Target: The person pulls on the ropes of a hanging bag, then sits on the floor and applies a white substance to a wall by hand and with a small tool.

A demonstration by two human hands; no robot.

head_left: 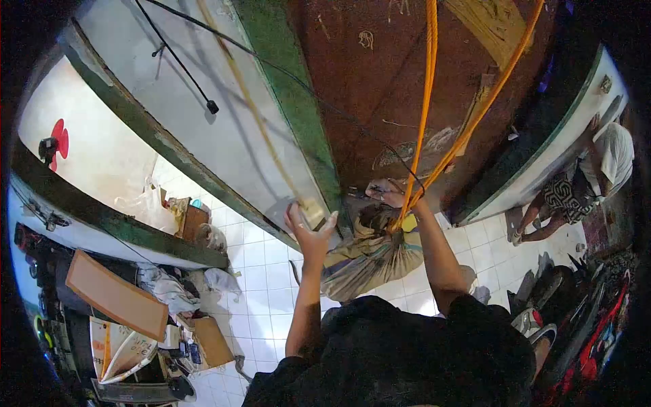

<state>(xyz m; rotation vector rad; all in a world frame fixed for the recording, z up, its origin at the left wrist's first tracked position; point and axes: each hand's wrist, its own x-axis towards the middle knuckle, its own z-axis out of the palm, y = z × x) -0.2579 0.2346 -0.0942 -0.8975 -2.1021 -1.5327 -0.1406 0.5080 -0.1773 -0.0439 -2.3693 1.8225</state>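
Note:
My left hand is raised against the white wall, thumb and fingers spread around a pale yellowish box at the lower end of a strip running down the wall. My right hand reaches past the orange ropes beside the brown door; its fingers are curled, and what they hold, if anything, I cannot tell. Just below both hands hangs a beige cloth bundle, gathered at its top where the ropes meet it. A small yellow piece shows at that gathered top.
A dark cable crosses overhead to the ropes. On the right, a person stands by the wall. Motorbike-like dark shapes fill the lower right. A tan board, cardboard and clothes lie at left on the tiled floor.

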